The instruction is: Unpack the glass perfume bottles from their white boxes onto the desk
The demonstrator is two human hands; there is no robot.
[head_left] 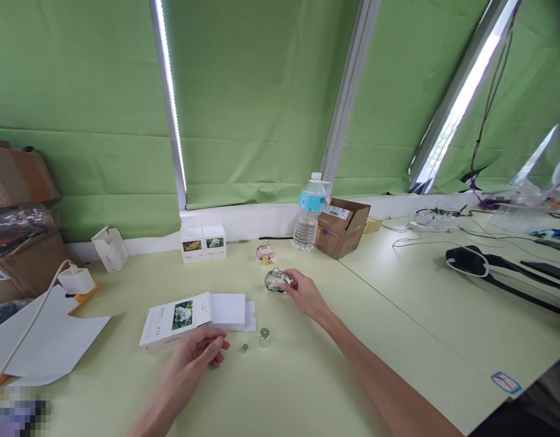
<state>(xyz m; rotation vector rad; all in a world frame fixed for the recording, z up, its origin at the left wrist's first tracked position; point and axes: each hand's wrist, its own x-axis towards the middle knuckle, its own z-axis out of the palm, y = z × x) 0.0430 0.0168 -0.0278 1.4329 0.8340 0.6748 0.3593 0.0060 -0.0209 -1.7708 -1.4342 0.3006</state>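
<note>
My right hand (pixel 304 294) grips the side of a round, clear glass perfume bottle (pixel 275 280) that stands on the table. Just behind it is a second round perfume bottle (pixel 266 252) with a pinkish look and small gold parts in front. My left hand (pixel 200 351) rests low over the table with loosely curled fingers, thumb apart, and nothing visible in it. Beside that hand lies a white box (pixel 159 320) with a white flower picture, its white inner tray (pixel 228 309) partly out on the right. A larger silver cap (pixel 264 337) and a smaller one (pixel 245 348) sit between my hands.
Two small white boxes (pixel 204 244) and an opened white carton (pixel 110 249) stand toward the wall. A water bottle (pixel 309 212) and a cardboard box (pixel 341 228) are at the back. White paper and a charger (pixel 76 280) lie left; black-and-white equipment (pixel 471 262) and cables lie right.
</note>
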